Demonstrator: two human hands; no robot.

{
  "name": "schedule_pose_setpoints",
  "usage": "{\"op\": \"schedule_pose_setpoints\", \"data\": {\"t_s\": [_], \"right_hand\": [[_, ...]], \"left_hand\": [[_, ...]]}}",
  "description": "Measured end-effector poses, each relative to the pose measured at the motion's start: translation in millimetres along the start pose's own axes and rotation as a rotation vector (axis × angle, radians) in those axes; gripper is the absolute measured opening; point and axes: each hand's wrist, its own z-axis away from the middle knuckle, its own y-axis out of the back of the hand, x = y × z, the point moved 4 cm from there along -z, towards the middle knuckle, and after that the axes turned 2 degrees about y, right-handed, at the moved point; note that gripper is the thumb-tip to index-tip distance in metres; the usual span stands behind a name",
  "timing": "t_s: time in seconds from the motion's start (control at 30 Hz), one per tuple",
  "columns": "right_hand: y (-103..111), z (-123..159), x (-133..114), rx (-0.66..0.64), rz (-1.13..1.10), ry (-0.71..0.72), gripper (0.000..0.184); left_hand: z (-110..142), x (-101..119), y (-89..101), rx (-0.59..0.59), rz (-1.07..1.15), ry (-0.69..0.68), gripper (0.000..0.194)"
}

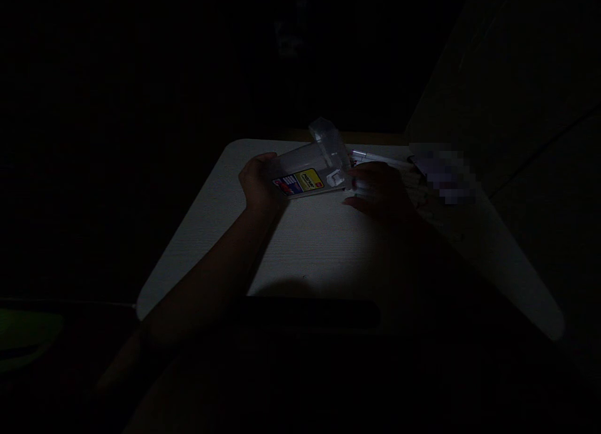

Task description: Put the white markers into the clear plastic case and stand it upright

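Note:
My left hand (258,180) is wrapped round the base end of a clear plastic box (295,161) with a yellow and blue label. The box is tipped on its side, and its flap lid (328,139) stands open toward the right. At that open end is my right hand (380,186), fingers and thumb curled round white marker pens (359,186), whose tips point at the box. Shadow hides how many pens it grips. More white markers (382,158) lie just behind and to the right of this hand.
Everything sits on a pale wood-grain table (323,240) with rounded corners. A blurred-out pale item (444,174) lies near its right edge. A dark slot (310,312) runs along the near side. A green object (28,334) shows at lower left; the surroundings are very dark.

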Motion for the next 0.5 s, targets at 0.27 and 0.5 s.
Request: {"op": "schedule_pose_setpoints", "data": {"t_s": [0.27,0.5], "right_hand": [[-4,-5,-22,0.012,0.021,-0.155,0.034],[6,-6,-23,0.003,-0.004,-0.218,0.037]], "left_hand": [[16,6,-12.3,-0.071,-0.054,-0.03,0.017],[12,1,-12.5,-0.148,-0.046,0.065,0.019]]}}
